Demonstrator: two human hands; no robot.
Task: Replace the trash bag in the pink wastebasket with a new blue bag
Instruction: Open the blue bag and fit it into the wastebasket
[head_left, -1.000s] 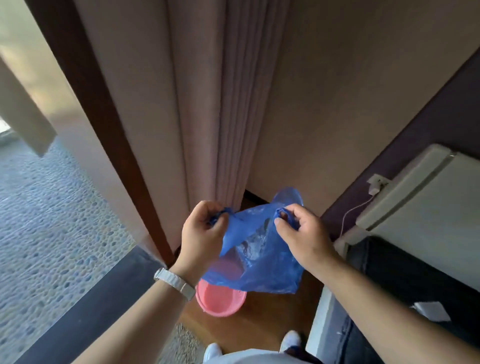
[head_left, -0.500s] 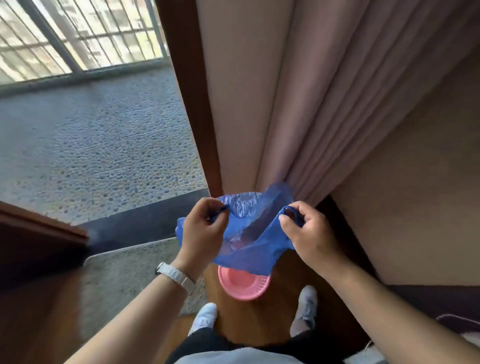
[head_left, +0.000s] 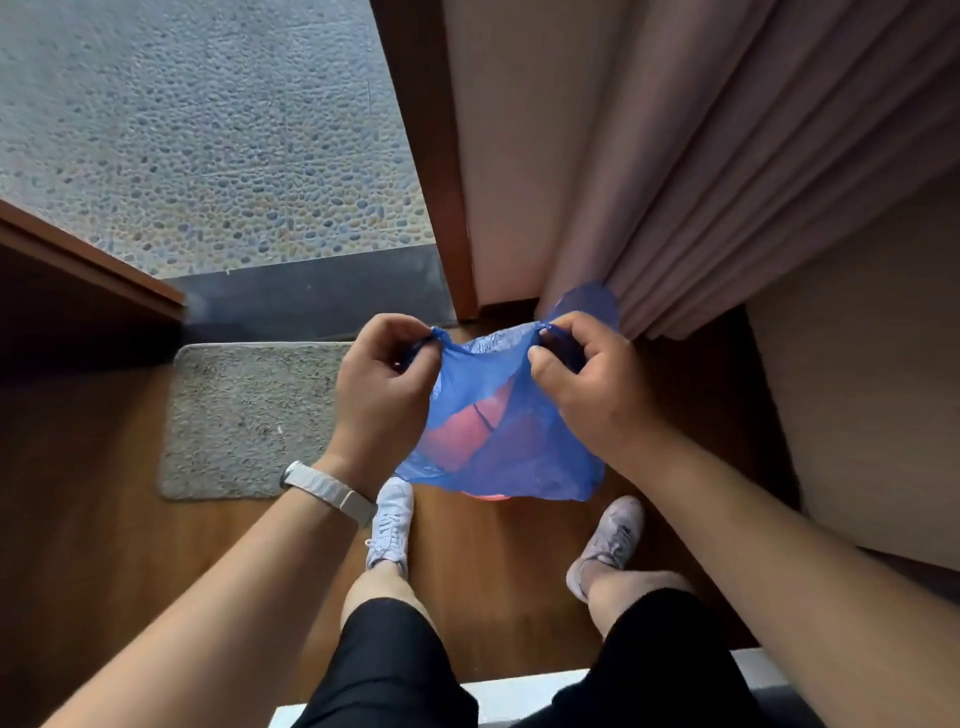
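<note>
Hands pinch the blue bag (head_left: 519, 447): left hand (head_left: 384, 384) grasps one top edge; right hand (head_left: 587, 384) grasps the other; bag hangs spread above the pink wastebasket (head_left: 457, 441), which shows through it.

i see daylight flooding in over the pebbled balcony floor (head_left: 208, 130); nearer me it dims, edges bend, forearms blur slightly.
</note>
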